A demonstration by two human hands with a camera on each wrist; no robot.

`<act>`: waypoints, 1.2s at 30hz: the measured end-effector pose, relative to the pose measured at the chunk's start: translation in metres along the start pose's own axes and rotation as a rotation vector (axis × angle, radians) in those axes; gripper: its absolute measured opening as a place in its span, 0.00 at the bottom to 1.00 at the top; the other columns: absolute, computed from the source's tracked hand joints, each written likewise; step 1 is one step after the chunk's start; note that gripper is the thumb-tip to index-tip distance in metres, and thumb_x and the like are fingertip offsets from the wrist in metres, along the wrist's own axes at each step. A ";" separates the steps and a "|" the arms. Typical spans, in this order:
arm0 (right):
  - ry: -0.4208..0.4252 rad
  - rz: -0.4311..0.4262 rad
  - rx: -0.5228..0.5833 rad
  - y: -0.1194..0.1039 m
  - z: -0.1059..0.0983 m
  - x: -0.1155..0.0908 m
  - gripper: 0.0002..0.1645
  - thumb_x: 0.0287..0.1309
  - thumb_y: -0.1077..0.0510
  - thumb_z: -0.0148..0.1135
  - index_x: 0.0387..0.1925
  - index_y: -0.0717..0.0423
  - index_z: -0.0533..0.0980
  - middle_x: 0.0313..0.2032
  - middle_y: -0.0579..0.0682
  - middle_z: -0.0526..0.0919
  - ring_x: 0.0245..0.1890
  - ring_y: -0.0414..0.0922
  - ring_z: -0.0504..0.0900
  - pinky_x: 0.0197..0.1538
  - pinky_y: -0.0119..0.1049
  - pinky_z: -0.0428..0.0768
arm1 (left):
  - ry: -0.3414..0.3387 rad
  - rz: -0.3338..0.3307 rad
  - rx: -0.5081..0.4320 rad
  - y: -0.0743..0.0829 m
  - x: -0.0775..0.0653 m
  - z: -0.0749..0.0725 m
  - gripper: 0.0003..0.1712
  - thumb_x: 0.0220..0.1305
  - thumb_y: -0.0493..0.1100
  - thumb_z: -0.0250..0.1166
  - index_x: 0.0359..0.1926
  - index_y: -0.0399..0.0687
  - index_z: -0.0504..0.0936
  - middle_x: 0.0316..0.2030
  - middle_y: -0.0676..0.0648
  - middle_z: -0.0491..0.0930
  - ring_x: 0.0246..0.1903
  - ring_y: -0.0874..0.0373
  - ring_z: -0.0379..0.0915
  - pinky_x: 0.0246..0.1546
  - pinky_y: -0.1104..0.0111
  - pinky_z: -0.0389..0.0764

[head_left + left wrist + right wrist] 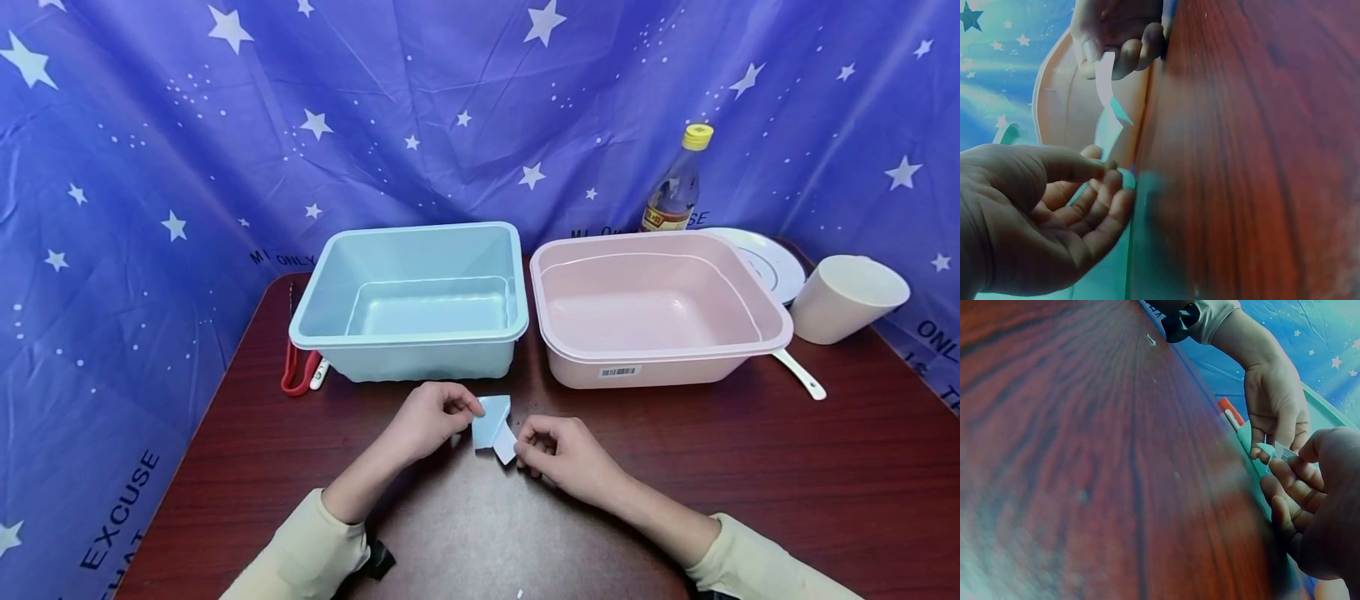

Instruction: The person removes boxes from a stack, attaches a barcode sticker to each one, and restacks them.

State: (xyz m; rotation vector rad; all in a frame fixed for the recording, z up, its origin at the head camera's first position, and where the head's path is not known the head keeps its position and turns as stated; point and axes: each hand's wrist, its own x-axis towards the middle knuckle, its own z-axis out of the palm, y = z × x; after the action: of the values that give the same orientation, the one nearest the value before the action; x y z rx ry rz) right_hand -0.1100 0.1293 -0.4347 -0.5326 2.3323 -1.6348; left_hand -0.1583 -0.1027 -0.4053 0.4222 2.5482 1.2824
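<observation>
A small light-blue piece of paper (491, 419) with a whitish strip (506, 446) at its lower right is held up between the two hands, in front of the tubs. My left hand (431, 421) pinches the blue part by its left edge, thumb against fingertip. At the other end, my right hand (566, 454) pinches the whitish strip between thumb and index finger. In the left wrist view the strip (1104, 78) bends down from the right hand (1119, 31) towards the left hand (1035, 212). Faint printed lines show on the strip (1284, 452) in the right wrist view.
Behind the hands stand a light-blue tub (420, 360) and a pink tub (667, 372). Red-handled scissors or a similar tool (300, 375) lies at left. A yellow-capped bottle (675, 183), white plate (772, 262), white cup (840, 304) and white handle (801, 375) are at right.
</observation>
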 end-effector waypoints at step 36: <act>0.134 0.039 -0.003 0.001 -0.002 -0.001 0.11 0.67 0.65 0.59 0.27 0.55 0.79 0.22 0.50 0.82 0.17 0.41 0.77 0.17 0.33 0.75 | 0.128 0.181 0.160 0.007 -0.005 -0.002 0.08 0.59 0.32 0.70 0.33 0.50 0.87 0.25 0.56 0.71 0.27 0.62 0.68 0.29 0.70 0.72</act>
State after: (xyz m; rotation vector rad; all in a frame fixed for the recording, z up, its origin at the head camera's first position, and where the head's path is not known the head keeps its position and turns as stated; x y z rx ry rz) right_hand -0.1103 0.1317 -0.4349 -0.3861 2.4233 -1.6978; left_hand -0.1534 -0.1023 -0.3978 0.6351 2.7870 1.2035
